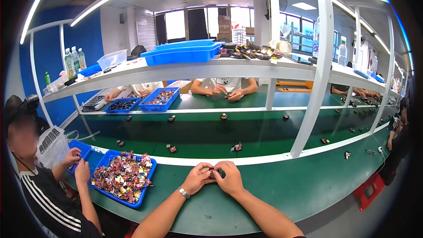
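At a green workbench (286,189), I hold my left hand (197,180) and right hand (229,179) close together, their fingertips pinching a small dark part (212,174) between them, just short of the bench's far edge, where a white rail (264,158) runs. My fingers cover much of the part, and I cannot tell its full shape. A metal-banded wristwatch (183,192) circles my left wrist. Toward the bench's left end sits a blue bin (146,188), heaped with small red, yellow and dark components (121,176); near the far edge, toward the right end, lies a lone component (347,154). Beyond the rail, more pieces dot a dark green belt (194,125). At left, a co-worker (53,194) in a black shirt with white stripes raises both hands around a small item; across the belt, another worker (225,89) in white handles a piece. Above, blue trays (180,53) rest on a white shelf (198,76).
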The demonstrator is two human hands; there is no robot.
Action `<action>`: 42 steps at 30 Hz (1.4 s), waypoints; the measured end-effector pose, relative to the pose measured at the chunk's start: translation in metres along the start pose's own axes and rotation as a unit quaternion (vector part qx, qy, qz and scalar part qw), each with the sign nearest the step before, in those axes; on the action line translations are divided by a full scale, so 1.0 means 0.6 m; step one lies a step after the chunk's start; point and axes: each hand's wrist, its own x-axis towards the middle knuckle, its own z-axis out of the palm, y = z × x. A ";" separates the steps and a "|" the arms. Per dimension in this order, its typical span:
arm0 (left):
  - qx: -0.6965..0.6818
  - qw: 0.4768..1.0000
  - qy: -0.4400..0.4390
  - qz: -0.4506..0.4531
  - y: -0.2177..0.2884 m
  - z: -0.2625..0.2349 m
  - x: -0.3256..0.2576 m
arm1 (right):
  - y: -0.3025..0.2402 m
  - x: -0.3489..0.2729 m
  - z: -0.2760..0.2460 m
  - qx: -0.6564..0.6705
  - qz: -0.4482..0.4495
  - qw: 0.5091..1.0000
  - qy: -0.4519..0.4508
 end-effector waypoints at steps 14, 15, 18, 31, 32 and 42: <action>0.128 0.985 0.116 0.014 -0.006 0.011 0.001 | -0.005 -0.005 0.005 -0.051 -0.016 0.998 -0.030; 0.128 0.985 0.116 0.014 -0.006 0.012 0.002 | -0.001 -0.006 0.006 -0.057 -0.026 0.998 -0.029; 0.154 0.980 0.126 0.016 -0.008 0.012 0.003 | 0.000 -0.009 0.009 -0.069 -0.030 0.997 -0.028; 0.039 0.998 0.056 -0.005 -0.007 0.003 0.003 | 0.002 0.001 0.003 -0.127 -0.072 0.989 -0.032; 0.048 0.997 0.059 -0.009 -0.009 0.001 0.006 | 0.004 0.002 0.003 -0.129 -0.071 0.989 -0.031; 0.075 0.994 0.084 -0.012 -0.004 0.009 0.002 | 0.018 -0.004 0.011 -0.169 -0.122 0.976 -0.066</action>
